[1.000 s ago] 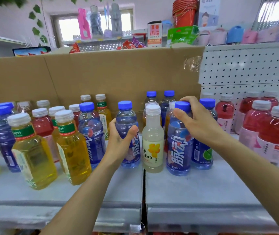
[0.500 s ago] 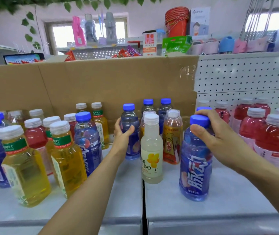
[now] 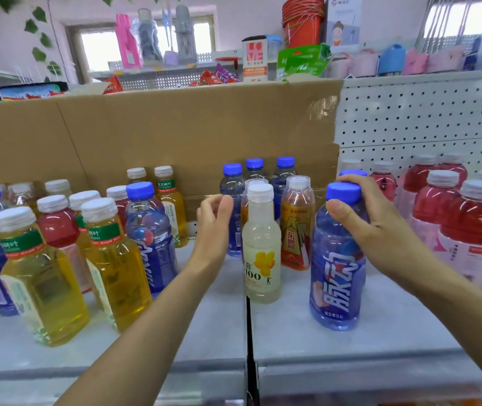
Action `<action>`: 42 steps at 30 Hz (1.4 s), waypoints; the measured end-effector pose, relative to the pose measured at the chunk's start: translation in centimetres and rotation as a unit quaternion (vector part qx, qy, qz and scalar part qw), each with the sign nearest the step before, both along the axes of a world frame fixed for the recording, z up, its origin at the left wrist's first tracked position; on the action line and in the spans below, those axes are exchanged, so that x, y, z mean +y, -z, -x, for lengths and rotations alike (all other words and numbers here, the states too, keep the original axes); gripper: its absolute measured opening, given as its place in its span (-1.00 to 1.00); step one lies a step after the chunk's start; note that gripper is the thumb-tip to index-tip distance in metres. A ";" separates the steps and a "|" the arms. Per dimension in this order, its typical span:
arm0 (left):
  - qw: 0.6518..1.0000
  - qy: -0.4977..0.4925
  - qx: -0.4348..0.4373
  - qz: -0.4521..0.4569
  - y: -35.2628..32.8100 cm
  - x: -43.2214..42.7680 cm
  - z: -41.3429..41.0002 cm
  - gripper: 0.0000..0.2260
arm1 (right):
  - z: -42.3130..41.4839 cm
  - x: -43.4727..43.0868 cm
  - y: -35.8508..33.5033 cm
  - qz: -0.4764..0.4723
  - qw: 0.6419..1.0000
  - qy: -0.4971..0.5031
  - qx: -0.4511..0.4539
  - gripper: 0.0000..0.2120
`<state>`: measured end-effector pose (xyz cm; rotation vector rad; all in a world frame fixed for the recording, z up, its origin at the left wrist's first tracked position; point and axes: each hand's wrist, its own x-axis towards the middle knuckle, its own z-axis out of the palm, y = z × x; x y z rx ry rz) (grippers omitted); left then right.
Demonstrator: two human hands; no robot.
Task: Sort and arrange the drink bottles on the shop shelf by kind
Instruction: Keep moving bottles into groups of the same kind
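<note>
I'd call the sorting roughly half done. Along the right end of the shelf (image 3: 351, 361) the red bottles (image 3: 468, 227) already stand together as one kind, and three blue-capped bottles (image 3: 254, 168) are lined up toward the back edge, against the cardboard sheet (image 3: 175, 136). The left end is a muddle: yellow tea bottles (image 3: 43, 288), red ones and blue ones stand mixed among each other, so most of what is left lies there. In the middle, a pale bottle (image 3: 261, 253) with a yellow flower on its label and an orange bottle (image 3: 297, 230) just behind it stand among the blues. I judge both want moving out.

My right hand (image 3: 380, 232) grips the blue bottle (image 3: 336, 282) by the neck, thumb and fingers curled under its blue cap. The bottle is upright near the shelf's front edge, just right of the middle seam. It is clear plastic, with blue drink inside and big white lettering. My left hand (image 3: 213, 227) holds nothing, its fingers loosely curled just beside the leftmost back-row blue bottle — whether it touches it I cannot tell.
</note>
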<state>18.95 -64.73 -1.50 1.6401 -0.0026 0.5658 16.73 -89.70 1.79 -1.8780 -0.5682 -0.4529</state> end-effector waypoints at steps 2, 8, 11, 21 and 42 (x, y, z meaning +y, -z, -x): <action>0.999 0.042 0.009 -0.004 0.2 -1.3 1.9 -0.56 | 0.4 0.4 0.5 -0.068 0.997 -0.023 0.036 -0.70; 0.990 0.106 0.084 -0.038 1.0 -4.2 3.2 -0.30 | 1.4 0.5 2.4 -0.137 0.987 -0.046 0.071 -0.48; 0.989 0.097 0.094 -0.064 1.0 -4.6 3.3 -0.35 | 1.6 0.4 2.6 -0.123 0.988 -0.042 0.085 -0.36; 0.991 0.094 0.051 -0.082 2.8 -5.0 6.4 -0.33 | 2.2 0.4 4.1 -0.092 0.992 -0.053 0.063 -0.42; 0.995 -0.078 0.002 -0.061 3.1 -0.2 10.6 -0.48 | -0.9 7.1 4.4 -0.123 0.981 -0.104 0.107 -0.39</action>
